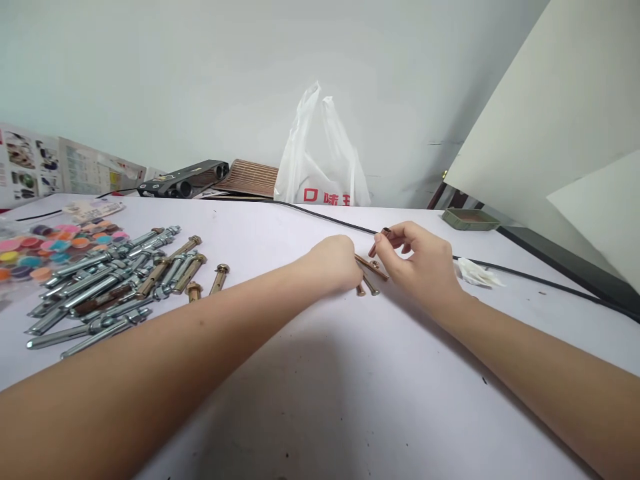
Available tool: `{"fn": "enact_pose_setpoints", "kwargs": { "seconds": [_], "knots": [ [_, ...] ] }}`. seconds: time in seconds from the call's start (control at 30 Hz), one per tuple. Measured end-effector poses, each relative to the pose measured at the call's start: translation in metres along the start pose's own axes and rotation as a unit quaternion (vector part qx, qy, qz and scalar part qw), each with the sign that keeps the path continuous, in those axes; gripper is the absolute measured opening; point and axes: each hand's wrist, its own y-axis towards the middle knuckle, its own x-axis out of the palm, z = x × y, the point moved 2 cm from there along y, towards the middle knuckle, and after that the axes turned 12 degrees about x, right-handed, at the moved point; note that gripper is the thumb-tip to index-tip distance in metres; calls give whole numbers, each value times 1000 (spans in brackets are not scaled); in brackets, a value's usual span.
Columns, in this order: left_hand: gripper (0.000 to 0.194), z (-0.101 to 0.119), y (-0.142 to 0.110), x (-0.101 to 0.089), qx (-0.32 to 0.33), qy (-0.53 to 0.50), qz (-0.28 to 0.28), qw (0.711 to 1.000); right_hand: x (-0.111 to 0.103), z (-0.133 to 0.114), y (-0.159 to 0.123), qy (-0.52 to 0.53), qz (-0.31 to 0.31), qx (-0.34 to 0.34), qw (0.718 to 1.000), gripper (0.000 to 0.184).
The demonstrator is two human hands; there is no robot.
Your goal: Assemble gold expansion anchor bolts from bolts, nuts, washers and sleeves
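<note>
My right hand [423,257] pinches a small brownish metal sleeve [379,243] between thumb and fingers, its hollow end tilted up. Just left of it, my left hand [336,265] is curled with its knuckles toward me. Its fingertips are hidden, so what they hold does not show. Between and below the two hands lie several loose copper-coloured bolts [371,285] and a small nut or ring. On the left of the table is a pile of silver expansion bolts [103,283]. Brass-coloured expansion bolts [190,274] lie at the pile's right side.
Colourful plastic caps [60,247] lie at the far left. A white plastic bag [320,167] stands by the wall beside a dark box with round openings [185,179]. A black cable [320,215] crosses the white table [310,400]. Crumpled tissue [477,273] and a green tray [470,225] are at right.
</note>
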Motion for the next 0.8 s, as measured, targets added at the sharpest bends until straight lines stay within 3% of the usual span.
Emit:
{"fn": "enact_pose_setpoints", "kwargs": {
  "seconds": [0.1,0.2,0.33,0.47,0.57,0.8],
  "knots": [
    [21,-8,-12,-5,-30,-102,-8,994,2,-5,-5,41,14,-48,998,9],
    [31,-21,-25,-2,20,-163,26,986,5,-10,-11,103,-4,-85,991,6],
    [19,-28,-40,3,146,-131,95,976,5,-16,-14,155,-50,-77,984,8],
    [16,-23,-45,2,247,-18,148,957,-1,-24,-17,113,-5,-113,987,9],
    [15,-25,-43,3,255,-21,147,956,-3,-28,-18,75,-5,-141,987,8],
    [7,-32,-39,10,249,-70,144,955,-9,-32,-15,93,20,-120,988,7]
  ]
}}
